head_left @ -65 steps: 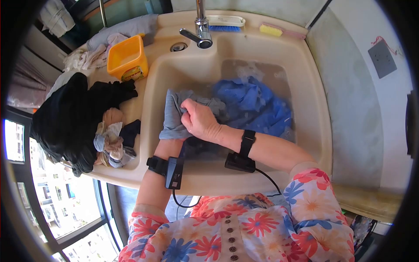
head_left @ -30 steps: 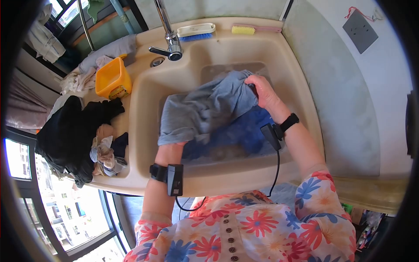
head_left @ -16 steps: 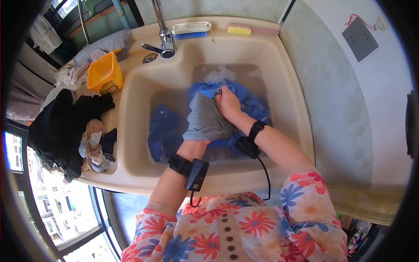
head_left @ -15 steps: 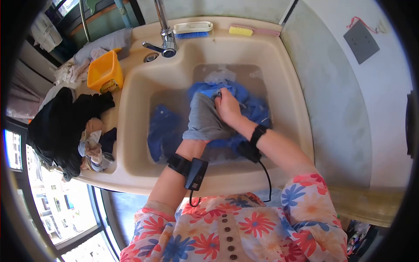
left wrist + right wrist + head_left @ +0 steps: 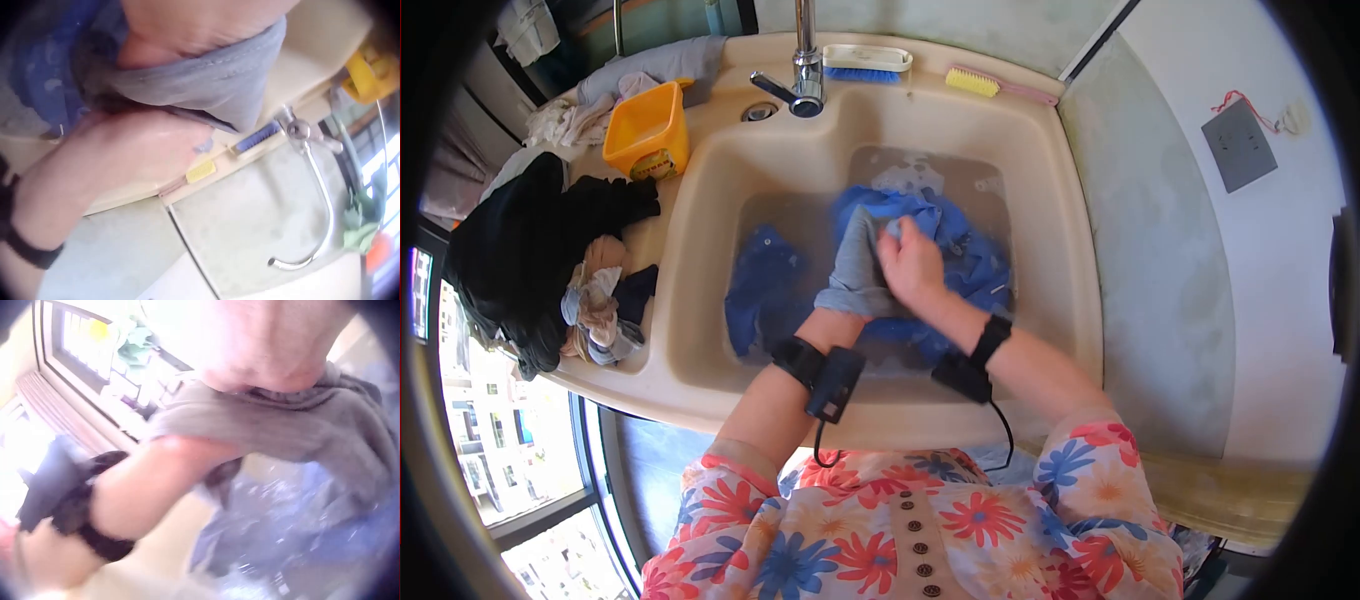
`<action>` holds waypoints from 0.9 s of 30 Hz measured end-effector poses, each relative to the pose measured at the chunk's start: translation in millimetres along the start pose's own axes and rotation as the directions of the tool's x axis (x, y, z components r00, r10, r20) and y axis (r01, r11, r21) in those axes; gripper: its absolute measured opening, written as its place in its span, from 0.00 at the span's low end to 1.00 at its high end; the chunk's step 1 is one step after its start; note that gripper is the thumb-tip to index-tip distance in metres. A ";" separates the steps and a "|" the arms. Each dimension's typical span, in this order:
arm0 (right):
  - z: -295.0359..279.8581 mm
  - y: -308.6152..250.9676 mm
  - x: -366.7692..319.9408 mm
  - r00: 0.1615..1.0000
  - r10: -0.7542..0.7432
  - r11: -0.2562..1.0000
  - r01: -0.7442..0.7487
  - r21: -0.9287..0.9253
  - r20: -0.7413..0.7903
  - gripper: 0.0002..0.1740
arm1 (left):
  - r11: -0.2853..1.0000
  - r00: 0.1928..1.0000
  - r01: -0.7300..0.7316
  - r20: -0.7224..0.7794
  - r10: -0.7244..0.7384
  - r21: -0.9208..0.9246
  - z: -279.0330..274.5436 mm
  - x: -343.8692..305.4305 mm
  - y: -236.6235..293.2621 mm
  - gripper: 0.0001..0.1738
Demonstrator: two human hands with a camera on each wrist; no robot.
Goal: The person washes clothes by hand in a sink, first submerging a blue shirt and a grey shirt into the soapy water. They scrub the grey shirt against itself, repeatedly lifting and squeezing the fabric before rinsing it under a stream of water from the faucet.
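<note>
A wet grey garment [image 5: 857,262] with a stitched hem covers my left hand like a sleeve, its opening around the wrist. Only the heel of the left hand [image 5: 200,28] shows at that opening in the left wrist view; its fingers are hidden in the cloth. My right hand [image 5: 912,265], fingers curled, grips the garment beside the covered left hand, and a bit of grey cloth pokes out at its fingertips. Below both hands, blue clothing [image 5: 970,245] lies soaking in the cloudy water, with another blue part [image 5: 762,290] near the basin's left wall.
The beige sink [image 5: 1055,300] has a chrome tap [image 5: 805,75] at its back. A blue-bristled brush [image 5: 867,63] and a yellow-bristled brush [image 5: 973,81] lie on the back ledge. At left are an orange container [image 5: 646,130], black clothing [image 5: 510,260] and small crumpled garments [image 5: 600,310].
The right hand stretched the grey garment out to the right, then came back beside the left hand. The cloth is now bunched over the left hand, and blue clothing shows at the basin's left.
</note>
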State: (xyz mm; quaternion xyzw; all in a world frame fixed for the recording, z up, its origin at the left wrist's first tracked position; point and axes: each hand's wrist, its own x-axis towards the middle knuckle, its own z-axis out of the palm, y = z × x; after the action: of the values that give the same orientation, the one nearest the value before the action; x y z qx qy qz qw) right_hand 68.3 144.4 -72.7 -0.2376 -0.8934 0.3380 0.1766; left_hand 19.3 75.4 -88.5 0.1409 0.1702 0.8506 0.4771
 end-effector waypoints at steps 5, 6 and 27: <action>-13.3 8.3 6.0 0.991 -0.131 0.989 0.131 -0.069 0.003 0.12 | 0.939 0.963 -0.009 -0.248 0.100 0.343 16.6 -3.0 12.5 0.14; -17.4 21.1 20.9 0.999 -0.042 0.993 0.040 -0.112 -0.013 0.11 | 0.529 0.970 -0.119 -0.016 0.243 0.840 23.7 1.7 14.5 0.14; -104.1 73.3 20.1 0.665 0.054 0.526 -0.653 0.545 0.745 0.18 | 1.000 0.961 -0.020 -0.278 0.014 -0.017 4.9 2.6 26.0 0.16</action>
State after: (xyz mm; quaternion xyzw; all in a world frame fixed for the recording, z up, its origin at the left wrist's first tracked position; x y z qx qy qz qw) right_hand 123.6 257.7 -46.2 -0.1940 -0.5786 0.7802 -0.1377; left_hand 0.1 65.7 -72.9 0.0170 0.2257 0.8677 0.4425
